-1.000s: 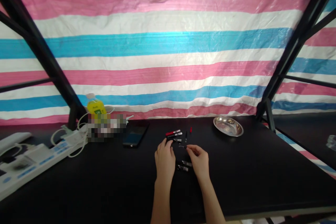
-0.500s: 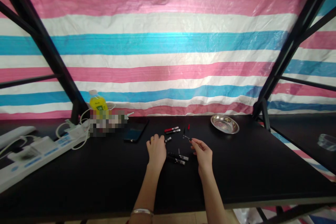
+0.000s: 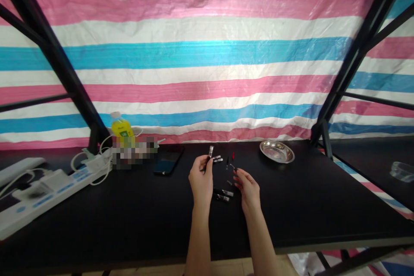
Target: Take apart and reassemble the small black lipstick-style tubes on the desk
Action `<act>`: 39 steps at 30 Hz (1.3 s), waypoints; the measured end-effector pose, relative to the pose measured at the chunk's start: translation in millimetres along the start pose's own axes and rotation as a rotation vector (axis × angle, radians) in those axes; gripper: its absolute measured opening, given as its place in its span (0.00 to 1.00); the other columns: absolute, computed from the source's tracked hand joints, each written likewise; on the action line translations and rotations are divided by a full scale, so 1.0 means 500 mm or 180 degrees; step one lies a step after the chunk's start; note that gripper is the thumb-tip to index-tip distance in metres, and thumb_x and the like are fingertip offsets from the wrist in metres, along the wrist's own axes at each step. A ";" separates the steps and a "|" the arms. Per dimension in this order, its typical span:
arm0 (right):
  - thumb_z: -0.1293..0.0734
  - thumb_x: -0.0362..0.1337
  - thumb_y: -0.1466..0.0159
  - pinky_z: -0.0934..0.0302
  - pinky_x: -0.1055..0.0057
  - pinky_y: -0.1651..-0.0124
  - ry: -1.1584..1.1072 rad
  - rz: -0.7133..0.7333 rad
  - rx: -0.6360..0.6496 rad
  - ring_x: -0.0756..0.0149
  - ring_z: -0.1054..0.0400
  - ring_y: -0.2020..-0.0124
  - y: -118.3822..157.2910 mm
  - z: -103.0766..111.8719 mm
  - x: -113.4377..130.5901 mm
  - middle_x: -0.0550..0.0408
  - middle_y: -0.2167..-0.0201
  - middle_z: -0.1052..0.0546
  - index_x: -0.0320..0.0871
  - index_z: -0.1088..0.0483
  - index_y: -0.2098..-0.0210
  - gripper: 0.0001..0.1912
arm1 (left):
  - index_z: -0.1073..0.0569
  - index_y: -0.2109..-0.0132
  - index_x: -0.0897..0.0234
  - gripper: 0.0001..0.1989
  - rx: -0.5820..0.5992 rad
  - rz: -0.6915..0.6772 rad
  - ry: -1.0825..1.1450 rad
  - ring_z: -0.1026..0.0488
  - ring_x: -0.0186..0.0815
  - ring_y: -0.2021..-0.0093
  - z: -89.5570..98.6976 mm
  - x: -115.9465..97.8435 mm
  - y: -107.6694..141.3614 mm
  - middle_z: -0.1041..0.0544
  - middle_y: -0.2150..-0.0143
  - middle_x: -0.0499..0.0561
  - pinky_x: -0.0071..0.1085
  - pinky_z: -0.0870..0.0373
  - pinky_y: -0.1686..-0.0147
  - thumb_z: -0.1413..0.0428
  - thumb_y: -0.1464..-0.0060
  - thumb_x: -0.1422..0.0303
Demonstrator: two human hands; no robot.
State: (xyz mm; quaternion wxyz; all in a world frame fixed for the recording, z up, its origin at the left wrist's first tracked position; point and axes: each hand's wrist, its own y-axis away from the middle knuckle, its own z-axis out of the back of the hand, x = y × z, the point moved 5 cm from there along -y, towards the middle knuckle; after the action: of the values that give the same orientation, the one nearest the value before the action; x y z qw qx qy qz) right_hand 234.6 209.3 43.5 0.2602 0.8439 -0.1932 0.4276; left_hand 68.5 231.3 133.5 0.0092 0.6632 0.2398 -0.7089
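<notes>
My left hand (image 3: 201, 177) is closed around a slim black tube (image 3: 211, 153) with a clear, silvery end, held up off the table. Pinched in the fingers of my right hand (image 3: 248, 187) is a small dark piece with a thin pale rod (image 3: 232, 167) pointing left. Just beyond these fingers lie a tapered black piece (image 3: 227, 162) and a small red piece (image 3: 233, 155). A small grey piece (image 3: 229, 183) rests between my hands. Two similar black tubes (image 3: 223, 192) lie nearer to me, partly behind my left hand. The clear ends of two more tubes (image 3: 217, 160) show past my left fingers.
A shiny metal dish (image 3: 277, 152) stands at the back right of the black table (image 3: 129, 224). To the left are a dark phone (image 3: 168, 160), a yellow bottle (image 3: 123, 130) and a white power strip (image 3: 54, 192) with cables. Black metal posts flank a striped sheet (image 3: 207, 60).
My left hand has lifted the black tube from the table and turned it upright, moving slightly right. The small grey piece has shifted right. My right hand stays nearly in place.
</notes>
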 end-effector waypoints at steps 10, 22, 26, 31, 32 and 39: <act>0.23 0.39 0.63 0.36 0.74 0.69 -0.0279 -0.0113 0.0192 0.63 0.27 0.67 -0.004 -0.008 0.001 0.53 0.72 0.21 0.40 0.25 0.73 0.17 | 0.24 0.64 0.62 0.09 0.0581 -0.0066 -0.0860 0.25 0.38 0.61 -0.016 0.042 0.035 0.21 0.63 0.51 0.34 0.31 0.56 0.47 0.52 0.75; 0.25 0.41 0.58 0.39 0.73 0.66 0.0047 0.0024 0.0389 0.64 0.27 0.68 0.002 -0.016 0.005 0.52 0.71 0.21 0.40 0.25 0.72 0.16 | 0.26 0.64 0.63 0.10 0.0374 -0.0607 -0.1605 0.28 0.40 0.58 -0.023 0.024 0.036 0.23 0.62 0.51 0.36 0.33 0.55 0.48 0.52 0.79; 0.25 0.42 0.57 0.40 0.73 0.68 0.0403 0.0182 0.0424 0.64 0.29 0.69 0.006 -0.016 0.013 0.51 0.70 0.21 0.39 0.24 0.70 0.17 | 0.26 0.64 0.64 0.10 0.0352 -0.0686 -0.1667 0.29 0.40 0.58 -0.021 0.024 0.035 0.23 0.62 0.52 0.36 0.34 0.55 0.48 0.52 0.80; 0.27 0.44 0.55 0.40 0.72 0.70 0.0653 0.0468 0.0286 0.63 0.29 0.69 0.015 -0.012 0.025 0.50 0.70 0.21 0.39 0.23 0.66 0.20 | 0.26 0.64 0.62 0.12 0.0639 -0.0764 -0.1740 0.28 0.40 0.58 -0.033 0.027 0.041 0.23 0.62 0.51 0.36 0.33 0.55 0.48 0.53 0.81; 0.27 0.45 0.55 0.40 0.72 0.70 0.0654 0.0560 0.0237 0.63 0.29 0.69 0.016 -0.012 0.028 0.50 0.70 0.21 0.39 0.24 0.66 0.20 | 0.26 0.64 0.62 0.12 0.0722 -0.0766 -0.1713 0.28 0.40 0.58 -0.037 0.028 0.043 0.22 0.62 0.51 0.36 0.33 0.56 0.48 0.52 0.81; 0.32 0.46 0.47 0.36 0.66 0.63 0.1075 0.1593 0.0345 0.57 0.30 0.61 0.046 -0.034 0.059 0.47 0.65 0.21 0.39 0.23 0.66 0.17 | 0.25 0.63 0.61 0.09 0.0943 -0.0611 -0.1250 0.25 0.38 0.61 -0.053 0.027 0.053 0.21 0.63 0.51 0.34 0.32 0.58 0.46 0.51 0.77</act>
State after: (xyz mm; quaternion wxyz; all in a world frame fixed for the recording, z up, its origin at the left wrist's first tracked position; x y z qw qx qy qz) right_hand 228.0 198.4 82.8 0.1298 0.6997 -0.3260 0.6223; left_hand 100.5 221.6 111.9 -0.1089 0.4813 0.1889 -0.8490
